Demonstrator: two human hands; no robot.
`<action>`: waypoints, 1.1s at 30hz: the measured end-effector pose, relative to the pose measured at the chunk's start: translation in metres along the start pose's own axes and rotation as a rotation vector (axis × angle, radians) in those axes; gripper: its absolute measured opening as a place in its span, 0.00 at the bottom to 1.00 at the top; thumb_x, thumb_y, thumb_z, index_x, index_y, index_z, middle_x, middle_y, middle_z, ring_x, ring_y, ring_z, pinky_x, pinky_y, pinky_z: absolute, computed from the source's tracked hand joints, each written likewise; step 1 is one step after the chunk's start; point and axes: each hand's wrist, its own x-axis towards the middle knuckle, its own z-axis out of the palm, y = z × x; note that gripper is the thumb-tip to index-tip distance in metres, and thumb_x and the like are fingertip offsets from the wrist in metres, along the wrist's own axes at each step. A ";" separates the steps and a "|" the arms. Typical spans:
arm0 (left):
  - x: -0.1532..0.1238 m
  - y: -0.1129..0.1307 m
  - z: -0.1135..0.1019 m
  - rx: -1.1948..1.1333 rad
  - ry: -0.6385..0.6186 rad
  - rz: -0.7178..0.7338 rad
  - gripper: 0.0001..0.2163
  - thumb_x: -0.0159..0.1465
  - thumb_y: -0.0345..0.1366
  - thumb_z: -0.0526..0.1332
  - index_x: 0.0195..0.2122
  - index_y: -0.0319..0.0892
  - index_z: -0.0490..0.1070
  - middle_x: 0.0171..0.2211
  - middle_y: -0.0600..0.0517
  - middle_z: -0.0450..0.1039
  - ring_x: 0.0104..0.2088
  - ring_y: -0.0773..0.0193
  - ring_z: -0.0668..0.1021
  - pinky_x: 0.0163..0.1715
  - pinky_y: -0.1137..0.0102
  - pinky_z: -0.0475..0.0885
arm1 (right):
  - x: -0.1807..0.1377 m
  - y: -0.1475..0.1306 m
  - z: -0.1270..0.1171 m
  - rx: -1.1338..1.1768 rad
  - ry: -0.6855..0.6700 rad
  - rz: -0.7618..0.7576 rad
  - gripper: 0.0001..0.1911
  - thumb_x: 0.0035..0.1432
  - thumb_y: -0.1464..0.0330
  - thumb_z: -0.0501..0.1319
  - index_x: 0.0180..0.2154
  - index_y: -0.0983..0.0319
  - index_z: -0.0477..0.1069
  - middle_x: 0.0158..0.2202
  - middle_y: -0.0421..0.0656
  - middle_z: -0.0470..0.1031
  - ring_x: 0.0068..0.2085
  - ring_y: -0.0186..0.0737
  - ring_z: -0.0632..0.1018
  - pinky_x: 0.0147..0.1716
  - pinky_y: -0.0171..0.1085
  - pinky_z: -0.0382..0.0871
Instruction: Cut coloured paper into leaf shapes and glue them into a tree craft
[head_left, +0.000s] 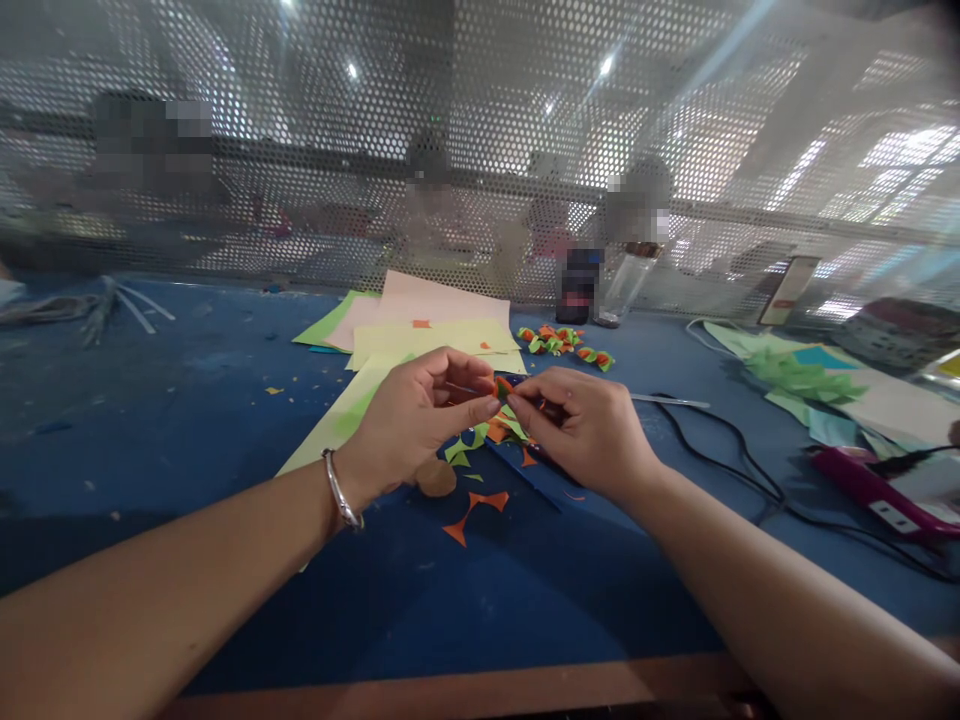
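Pinching an orange-and-green paper piece [502, 387]
Both clamp it: three o'clock from the left hand [420, 412], nine from the right hand [592, 425].

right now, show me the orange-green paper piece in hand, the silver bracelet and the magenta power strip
Orange-green paper piece [503, 386], head view: its green face
Silver bracelet [341, 490], head view: middle of the band
Magenta power strip [861, 486], head view: magenta casing

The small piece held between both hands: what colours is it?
The small piece is orange and green; it shows best in the head view.
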 end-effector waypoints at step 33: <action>-0.002 0.003 0.001 0.015 0.007 -0.060 0.15 0.57 0.35 0.72 0.44 0.41 0.74 0.40 0.50 0.77 0.37 0.65 0.79 0.36 0.70 0.75 | -0.001 0.001 0.000 0.024 0.027 -0.019 0.07 0.62 0.71 0.62 0.35 0.64 0.79 0.28 0.41 0.74 0.27 0.33 0.72 0.28 0.33 0.63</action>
